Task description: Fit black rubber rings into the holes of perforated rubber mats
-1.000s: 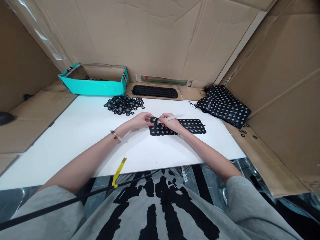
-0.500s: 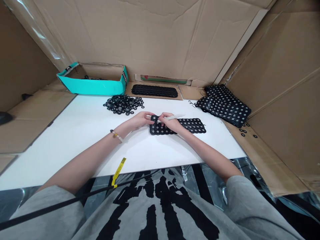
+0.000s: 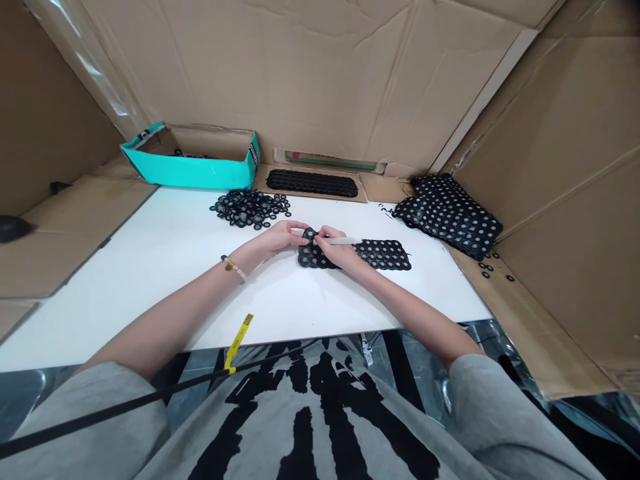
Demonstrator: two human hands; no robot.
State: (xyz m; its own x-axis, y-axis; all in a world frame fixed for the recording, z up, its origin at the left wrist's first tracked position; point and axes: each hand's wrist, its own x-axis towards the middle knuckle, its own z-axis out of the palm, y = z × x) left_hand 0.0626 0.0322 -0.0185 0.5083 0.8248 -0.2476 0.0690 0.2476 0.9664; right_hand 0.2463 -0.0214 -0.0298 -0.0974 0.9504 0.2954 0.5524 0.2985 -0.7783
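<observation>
Black cord [image 3: 125,402] is running across the lower left, in front of the grey shirt, with a yellow tag [image 3: 240,340] sticking up from it over the near edge of the white tabletop [image 3: 290,307]. Teal-sided open box [image 3: 187,172] is sitting beyond the far left corner, some black rings showing inside. Beaded bracelet [image 3: 234,267] is circling the left wrist. Pile of black rings [image 3: 247,209] is lying loose by the far edge, left of the middle. Left hand [image 3: 281,238] is pinching the upper left corner of the dotted black strip [image 3: 387,255], fingers closed on it. Black bundle [image 3: 313,183] is resting on cardboard just past the far edge, near its middle. Right hand [image 3: 339,249] is gripping a white pen-like tool [image 3: 345,241], closed around it, and is covering part of the strip; tip contact is too small to tell. Strip is lying right of the tabletop's middle, its right part uncovered. Dotted black stack [image 3: 453,217] is overlapping the far right corner and the cardboard beside it. Few loose rings [image 3: 485,267] are lying on that cardboard, just off the right edge.
</observation>
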